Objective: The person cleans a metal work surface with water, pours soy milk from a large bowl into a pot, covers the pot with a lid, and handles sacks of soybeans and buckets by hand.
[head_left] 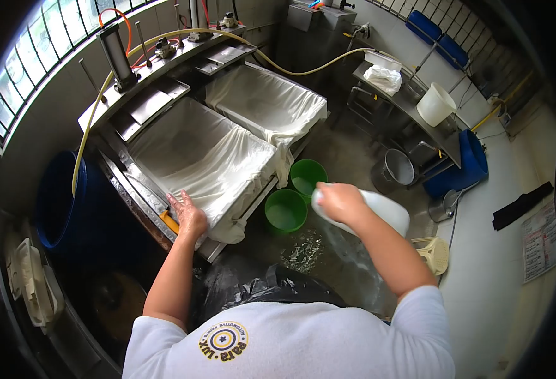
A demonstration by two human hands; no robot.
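Note:
My left hand rests with fingers spread on the near left edge of a cloth-lined metal box. Beside it lies a knife with an orange handle, along the metal rim. The off-white cloth drapes over the box's sides. My right hand is closed on one end of a white plastic jug, held tilted above the wet floor. Just left of it, two green buckets stand close together on the floor.
A second cloth-lined box adjoins the first. A big blue barrel is at left. On the right are a metal table with a white bucket, a steel pot and a cream plastic stool. Water wets the floor.

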